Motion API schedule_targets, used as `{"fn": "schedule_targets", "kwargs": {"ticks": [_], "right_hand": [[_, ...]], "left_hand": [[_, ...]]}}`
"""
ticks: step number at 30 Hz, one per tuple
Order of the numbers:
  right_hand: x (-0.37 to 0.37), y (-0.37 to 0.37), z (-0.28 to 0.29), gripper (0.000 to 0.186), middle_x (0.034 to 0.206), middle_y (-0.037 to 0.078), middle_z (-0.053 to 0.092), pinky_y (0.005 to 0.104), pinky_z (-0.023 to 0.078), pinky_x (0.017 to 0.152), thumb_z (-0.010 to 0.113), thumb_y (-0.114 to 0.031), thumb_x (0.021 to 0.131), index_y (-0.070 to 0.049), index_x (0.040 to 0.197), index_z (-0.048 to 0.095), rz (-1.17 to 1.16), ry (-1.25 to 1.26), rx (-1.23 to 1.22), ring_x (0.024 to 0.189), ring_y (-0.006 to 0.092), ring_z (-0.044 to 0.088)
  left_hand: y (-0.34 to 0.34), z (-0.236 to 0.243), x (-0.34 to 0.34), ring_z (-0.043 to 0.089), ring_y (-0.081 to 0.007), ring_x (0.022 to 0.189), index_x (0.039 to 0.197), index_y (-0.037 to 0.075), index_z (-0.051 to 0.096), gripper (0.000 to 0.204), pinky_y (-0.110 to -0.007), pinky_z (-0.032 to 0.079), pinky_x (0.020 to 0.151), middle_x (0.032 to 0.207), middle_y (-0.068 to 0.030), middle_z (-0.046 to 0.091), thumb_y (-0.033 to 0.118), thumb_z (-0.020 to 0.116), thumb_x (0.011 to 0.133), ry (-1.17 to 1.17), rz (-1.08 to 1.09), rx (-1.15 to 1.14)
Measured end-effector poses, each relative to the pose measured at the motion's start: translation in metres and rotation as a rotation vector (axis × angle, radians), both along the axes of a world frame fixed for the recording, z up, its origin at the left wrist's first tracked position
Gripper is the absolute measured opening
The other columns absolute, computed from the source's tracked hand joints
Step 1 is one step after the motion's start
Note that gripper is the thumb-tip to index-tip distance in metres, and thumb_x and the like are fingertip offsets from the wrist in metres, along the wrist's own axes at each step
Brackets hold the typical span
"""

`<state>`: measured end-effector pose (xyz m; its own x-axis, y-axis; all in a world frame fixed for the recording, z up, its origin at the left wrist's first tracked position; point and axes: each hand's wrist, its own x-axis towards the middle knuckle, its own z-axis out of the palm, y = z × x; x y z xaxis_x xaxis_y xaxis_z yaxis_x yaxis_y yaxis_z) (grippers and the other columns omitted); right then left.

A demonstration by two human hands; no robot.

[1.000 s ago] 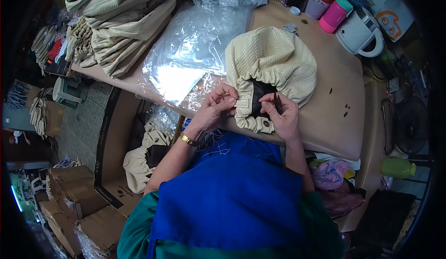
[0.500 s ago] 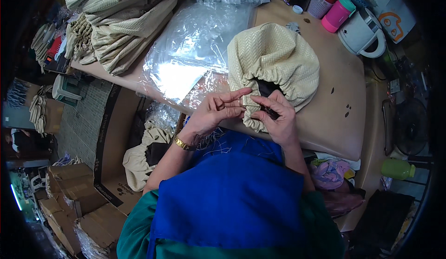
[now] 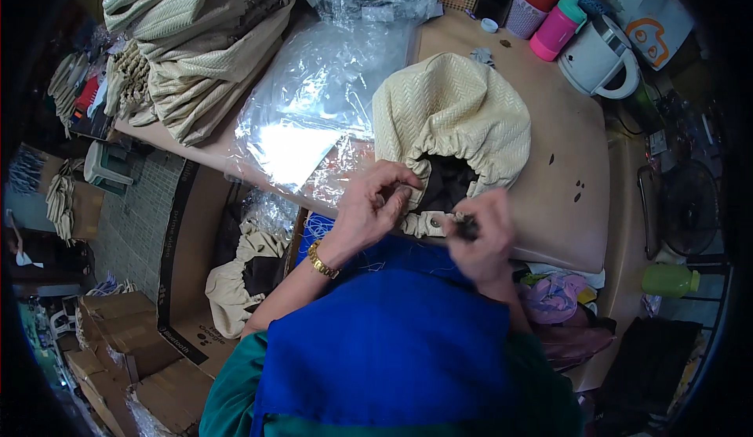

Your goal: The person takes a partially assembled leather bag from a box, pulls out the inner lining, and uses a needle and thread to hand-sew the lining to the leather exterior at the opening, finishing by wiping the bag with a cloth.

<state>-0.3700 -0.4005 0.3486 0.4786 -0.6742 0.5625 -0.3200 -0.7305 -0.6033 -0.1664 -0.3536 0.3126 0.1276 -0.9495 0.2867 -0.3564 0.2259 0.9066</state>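
Note:
A cream woven-pattern bag (image 3: 463,96) lies near the table's front edge, its gathered mouth facing me and showing a dark lining (image 3: 445,186). My left hand (image 3: 378,198) pinches the left side of the bag's rim between thumb and fingers. Along the near rim, a small round snap-like button (image 3: 434,222) shows. My right hand (image 3: 482,237) is closed at the right end of that rim, smeared by motion. Something small and dark sits in its fingers, too blurred to name.
Clear plastic bags (image 3: 329,76) spread left of the work, beside a tall pile of cream bags (image 3: 204,37). Behind stand a pink bottle (image 3: 555,33) and a white kettle (image 3: 600,61). Another cream bag (image 3: 234,288) lies in a cardboard box at my left.
My right hand has pulled away from my left, toward me and slightly right. The bag's mouth now gapes wider, uncovering the lining and the button on the near rim.

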Motion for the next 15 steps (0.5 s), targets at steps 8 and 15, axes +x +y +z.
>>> {"fn": "schedule_targets", "kwargs": {"ticks": [8,15], "right_hand": [[-0.018,-0.028,-0.011,0.045,0.091,0.015,0.058,0.0417,0.05,0.07,0.078,-0.013,0.076,-0.001,0.111,0.054,-0.366,0.09,0.12,0.079,0.033,0.061],[0.014,-0.06,-0.005,0.025,0.103,0.01,0.067,0.0232,0.049,0.084,0.063,-0.002,0.093,0.008,0.115,0.06,-0.007,-0.349,0.454,0.096,0.0116,0.062]], "left_hand": [[0.003,0.034,-0.003,0.057,-0.0167,0.072,0.121,0.009,0.069,0.05,-0.025,0.045,0.067,0.112,-0.0151,0.062,-0.005,0.055,0.075,-0.041,0.103,-0.241],[0.005,0.099,-0.008,0.057,-0.0232,0.09,0.113,0.012,0.072,0.044,-0.032,0.049,0.073,0.1,-0.0097,0.06,-0.001,0.069,0.071,-0.805,0.308,-0.396]]}}
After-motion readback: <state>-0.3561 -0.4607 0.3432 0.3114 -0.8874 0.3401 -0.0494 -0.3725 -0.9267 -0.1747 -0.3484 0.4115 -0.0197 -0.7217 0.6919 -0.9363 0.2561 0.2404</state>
